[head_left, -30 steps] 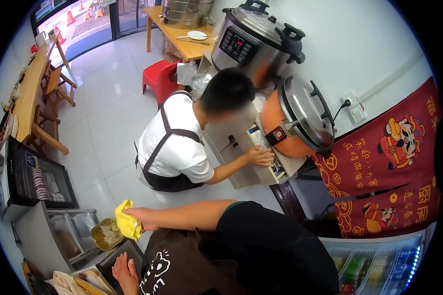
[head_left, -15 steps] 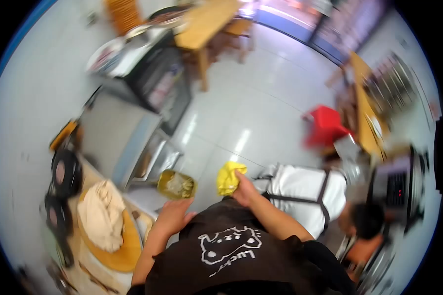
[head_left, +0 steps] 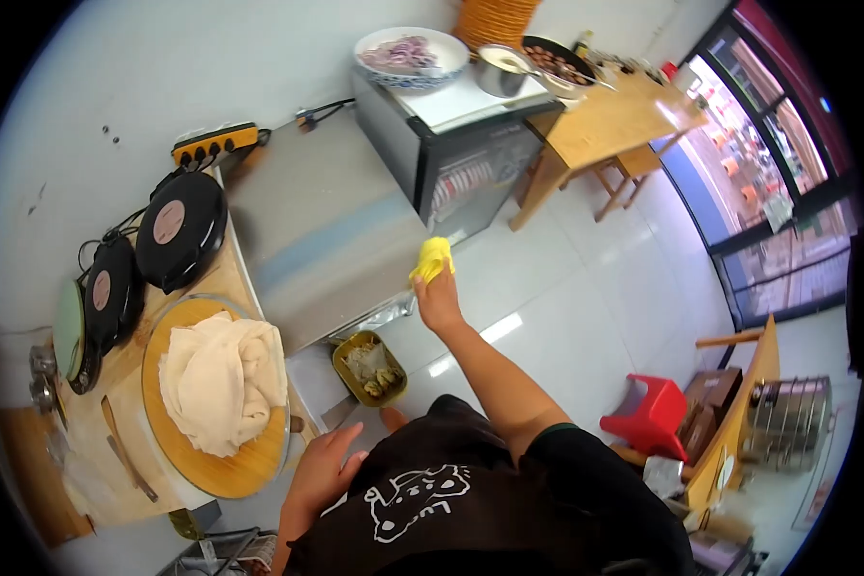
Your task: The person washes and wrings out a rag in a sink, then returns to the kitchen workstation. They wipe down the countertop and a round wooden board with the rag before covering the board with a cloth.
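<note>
My right hand [head_left: 440,302] is closed around a bunched yellow cloth [head_left: 432,258], stretched forward by the front corner of a stainless steel counter [head_left: 307,192]. Whether the cloth touches the metal, I cannot tell. Low by my apron, my left hand [head_left: 324,470] holds nothing, its fingers loosely apart. Nearest to it are the worktop edge and a round wooden board [head_left: 197,470] bearing a heap of cream-coloured cloth [head_left: 223,384]. Below, between the counter and my body, stands a small yellowish bin [head_left: 394,384] with scraps in it.
Black round electric pans [head_left: 182,230] and an orange power strip [head_left: 216,144] line the wall side. A glass-front fridge [head_left: 470,173] carries a bowl of sliced onion [head_left: 413,58] and a metal pot [head_left: 504,72]. A red stool [head_left: 648,418] stands on the floor to my right.
My view has swung left, towards the steel counter. My right hand has reached forward with the yellow cloth, to the counter's corner. A person seen at the right is out of view.
</note>
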Demonstrator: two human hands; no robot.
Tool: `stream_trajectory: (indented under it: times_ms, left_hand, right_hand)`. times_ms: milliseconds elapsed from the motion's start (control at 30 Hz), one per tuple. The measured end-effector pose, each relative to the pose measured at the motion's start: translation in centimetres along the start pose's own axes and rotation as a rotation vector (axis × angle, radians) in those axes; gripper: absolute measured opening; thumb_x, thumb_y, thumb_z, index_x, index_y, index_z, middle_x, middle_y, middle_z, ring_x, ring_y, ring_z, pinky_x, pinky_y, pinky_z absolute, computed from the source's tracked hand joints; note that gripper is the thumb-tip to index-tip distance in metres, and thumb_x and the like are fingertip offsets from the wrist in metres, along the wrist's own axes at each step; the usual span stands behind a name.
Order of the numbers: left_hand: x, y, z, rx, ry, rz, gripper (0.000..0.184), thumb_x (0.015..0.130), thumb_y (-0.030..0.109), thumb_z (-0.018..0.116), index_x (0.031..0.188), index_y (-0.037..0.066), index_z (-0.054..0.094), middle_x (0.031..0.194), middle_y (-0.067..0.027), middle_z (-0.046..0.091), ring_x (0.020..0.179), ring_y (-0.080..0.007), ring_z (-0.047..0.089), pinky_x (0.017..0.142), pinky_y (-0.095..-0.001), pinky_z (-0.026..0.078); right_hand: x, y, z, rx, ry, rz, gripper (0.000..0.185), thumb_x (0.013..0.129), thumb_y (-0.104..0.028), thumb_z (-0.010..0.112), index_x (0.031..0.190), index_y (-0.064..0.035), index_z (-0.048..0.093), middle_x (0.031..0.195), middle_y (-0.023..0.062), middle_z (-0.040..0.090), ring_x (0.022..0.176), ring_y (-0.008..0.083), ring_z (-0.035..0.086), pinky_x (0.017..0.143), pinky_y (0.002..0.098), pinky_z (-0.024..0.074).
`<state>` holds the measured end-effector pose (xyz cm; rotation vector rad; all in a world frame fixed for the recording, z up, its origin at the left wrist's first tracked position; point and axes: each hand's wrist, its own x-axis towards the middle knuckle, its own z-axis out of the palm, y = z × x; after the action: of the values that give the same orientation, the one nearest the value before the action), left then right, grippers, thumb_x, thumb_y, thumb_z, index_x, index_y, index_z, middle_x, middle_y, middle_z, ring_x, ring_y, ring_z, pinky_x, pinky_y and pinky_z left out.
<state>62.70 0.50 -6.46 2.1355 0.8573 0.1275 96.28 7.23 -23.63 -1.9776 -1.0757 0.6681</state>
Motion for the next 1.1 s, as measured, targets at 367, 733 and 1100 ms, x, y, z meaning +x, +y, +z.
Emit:
stream_trajectory:
  times_ms: [367,733,1100]
  left_hand:
    - [6.0,-2.3,-1.5,-0.160,0.107,-0.155,0.045,0.085,0.017,0.070,0.127,0.004,0.058,0.115,-0.0176,0.064,0.106,-0.0358,0.059,0.093,-0.0407,0.045]
    - [14.7,-1.8,-0.2,-0.265,0.250,-0.466,0.044,0.086,0.018,0.069,0.128,0.008,0.058,0.118,-0.0147,0.064,0.110,-0.0337,0.059,0.096,-0.0398,0.046]
    - [17.1,-2.5,1.3,-0.396,0.267,-0.639,0.043,0.088,0.018,0.066,0.129,0.011,0.057,0.123,-0.0119,0.063,0.114,-0.0304,0.059,0.097,-0.0380,0.046]
  right_hand:
    - [14.6,-4.4,5.9,-0.723,0.114,-0.300,0.072,0.093,-0.034,0.053,0.147,0.0060,0.027,0.153,0.0287,0.022,0.145,0.0411,0.015,0.118,0.0518,0.0095]
    - [40.0,-10.5,15.6,-0.669,0.020,-0.690,0.061,0.096,-0.035,0.050,0.146,-0.0036,0.036,0.152,0.0204,0.030,0.145,0.0319,0.022,0.119,0.0461,0.0142]
    - [43.2,-19.3,26.3,-0.533,-0.255,-0.964,0.053,0.094,-0.034,0.051,0.138,-0.0049,0.047,0.141,0.0156,0.043,0.136,0.0289,0.034,0.114,0.0420,0.0237]
